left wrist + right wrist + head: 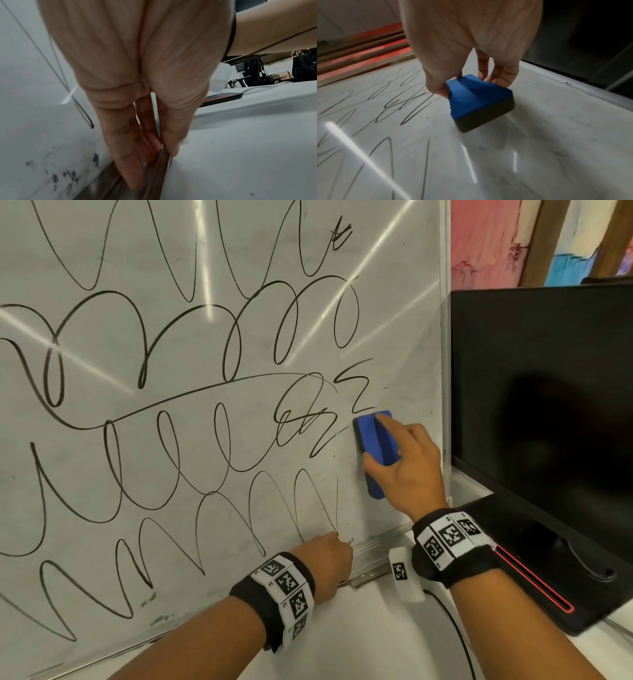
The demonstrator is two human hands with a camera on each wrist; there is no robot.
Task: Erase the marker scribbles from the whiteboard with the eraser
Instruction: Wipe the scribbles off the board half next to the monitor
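Right hand [407, 463] clamped on the blue eraser [376, 450], thumb on one long side, fingers on the other, index finger laid along the blue back. Dark felt face pressed flat to the whiteboard [404, 344], close to its right edge and a little above its bottom-right corner. Upper end of the eraser touching the tail of a zigzag stroke; black marker scribbles [191, 364] looping across the board everywhere to the left of it. Only faint grey smears on the strip between eraser and right frame.

Left hand [325, 563] down at the board's bottom edge, pinching the metal frame rail [163, 166] between thumb and fingertips, knuckles against the lowest loops. Smudges of ink just above the rail there.

White table [359, 642] under both forearms. Dark monitor [541, 378] upright just beyond the board's right edge, its black base with a red stripe [534, 580] on the table near the right wrist.
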